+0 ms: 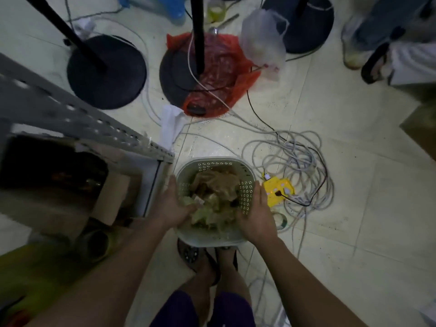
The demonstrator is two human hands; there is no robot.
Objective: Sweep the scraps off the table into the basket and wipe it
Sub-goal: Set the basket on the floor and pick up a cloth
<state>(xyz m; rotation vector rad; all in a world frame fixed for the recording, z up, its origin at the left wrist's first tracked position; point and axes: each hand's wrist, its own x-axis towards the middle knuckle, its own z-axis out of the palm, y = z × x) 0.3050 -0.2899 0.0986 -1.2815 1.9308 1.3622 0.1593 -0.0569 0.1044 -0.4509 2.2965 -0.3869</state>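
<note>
Both hands gripped the basket [213, 182] by its sides: the left hand [175, 205] curled over the left rim, the right hand [256, 211] over the right rim. Between them lay green and brown scraps [212, 199]. Just right of the right hand sat a yellow power strip [277, 191] on the floor.
</note>
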